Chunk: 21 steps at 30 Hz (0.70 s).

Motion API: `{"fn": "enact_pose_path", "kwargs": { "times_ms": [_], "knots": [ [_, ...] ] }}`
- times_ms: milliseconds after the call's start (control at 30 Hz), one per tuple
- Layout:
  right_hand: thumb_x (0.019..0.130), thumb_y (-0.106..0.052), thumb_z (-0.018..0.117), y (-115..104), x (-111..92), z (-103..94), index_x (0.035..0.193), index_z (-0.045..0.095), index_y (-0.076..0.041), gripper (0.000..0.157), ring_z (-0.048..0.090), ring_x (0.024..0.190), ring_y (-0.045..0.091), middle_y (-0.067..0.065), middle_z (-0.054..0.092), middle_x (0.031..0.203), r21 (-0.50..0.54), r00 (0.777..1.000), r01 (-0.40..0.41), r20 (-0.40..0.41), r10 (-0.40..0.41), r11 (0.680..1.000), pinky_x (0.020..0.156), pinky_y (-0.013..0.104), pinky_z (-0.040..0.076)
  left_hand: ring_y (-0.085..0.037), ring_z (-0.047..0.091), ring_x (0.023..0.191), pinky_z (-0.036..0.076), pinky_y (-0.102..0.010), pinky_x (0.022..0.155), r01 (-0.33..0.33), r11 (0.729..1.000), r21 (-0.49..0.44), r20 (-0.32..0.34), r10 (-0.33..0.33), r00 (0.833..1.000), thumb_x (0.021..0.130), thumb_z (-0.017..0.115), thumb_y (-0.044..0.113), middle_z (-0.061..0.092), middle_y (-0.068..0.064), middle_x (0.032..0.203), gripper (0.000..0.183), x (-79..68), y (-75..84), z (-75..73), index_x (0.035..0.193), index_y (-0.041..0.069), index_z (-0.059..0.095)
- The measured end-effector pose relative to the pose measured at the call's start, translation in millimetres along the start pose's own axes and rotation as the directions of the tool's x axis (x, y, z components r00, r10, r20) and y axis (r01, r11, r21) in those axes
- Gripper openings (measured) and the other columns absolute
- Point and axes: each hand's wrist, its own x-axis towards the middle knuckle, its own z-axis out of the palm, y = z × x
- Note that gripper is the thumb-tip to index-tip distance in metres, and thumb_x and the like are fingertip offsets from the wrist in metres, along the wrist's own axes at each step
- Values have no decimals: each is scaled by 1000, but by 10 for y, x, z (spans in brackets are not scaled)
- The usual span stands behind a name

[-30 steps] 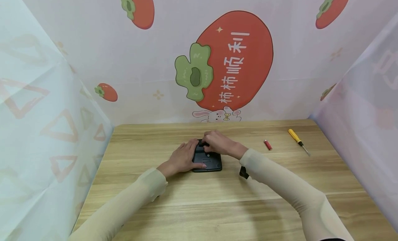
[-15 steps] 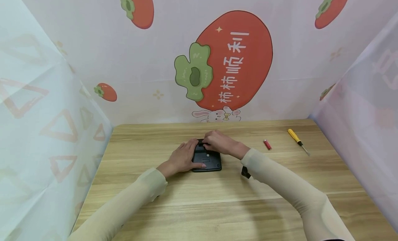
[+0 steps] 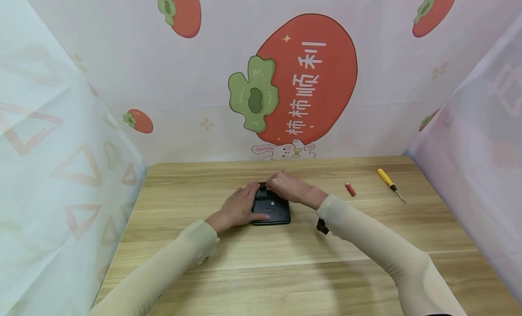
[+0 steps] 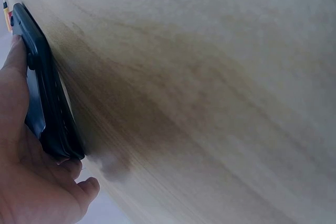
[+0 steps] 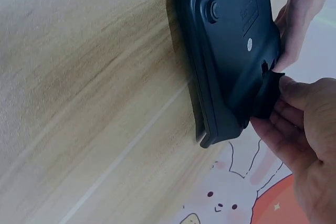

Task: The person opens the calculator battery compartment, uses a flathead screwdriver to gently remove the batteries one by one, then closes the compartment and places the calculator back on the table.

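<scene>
A black calculator (image 3: 274, 212) lies underside up near the middle of the table, with a rubber foot and a small round pale sticker in the right wrist view. My left hand (image 3: 238, 208) holds its left side, thumb (image 3: 261, 216) across the near part and fingers at the far edge. At the far end my right hand (image 3: 285, 187) pinches a small black battery cover (image 5: 269, 94) between thumb and fingers. That cover stands tilted up at the battery recess; the fingers partly hide the recess. The left wrist view shows the calculator's side (image 4: 50, 90) close over the table.
To the right lie a red battery (image 3: 350, 189) and a yellow-handled screwdriver (image 3: 386, 180). A small black piece (image 3: 322, 226) shows under my right sleeve. Behind the wooden table (image 3: 261, 279) stands a printed wall covering (image 3: 183, 80); similar sheets flank both sides.
My right fingers have shifted slightly toward the calculator's far edge and drawn closer together. The left hand and the calculator stay nearly in place.
</scene>
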Motion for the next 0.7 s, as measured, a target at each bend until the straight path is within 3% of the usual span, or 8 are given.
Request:
{"fn": "enact_pose_path", "kwargs": {
  "times_ms": [300, 700],
  "knots": [
    [104, -8, 67, -31, -16, 46, 101, 79, -4, 13, 73, 78, 17, 6, 77, 90, -74, 999, -2, -33, 0, 997, 68, 29, 61, -30, 39, 154, 30, -54, 128, 0, 1000, 3, -5, 0, 1000, 89, 73, 71, 34, -16, 169, 110, -5, -1, 1, 164, 1, 31],
    [105, -8, 66, -2, -45, 82, 99, 78, -4, 14, 70, 74, 16, 6, 75, 86, -37, 997, -9, -71, 6, 999, 65, 28, 59, -29, 40, 153, 31, -53, 128, 2, 1000, 20, 3, -2, 1000, 89, 71, 73, 35, -15, 168, 111, 8, -4, 3, 164, 2, 31]
  ]
}}
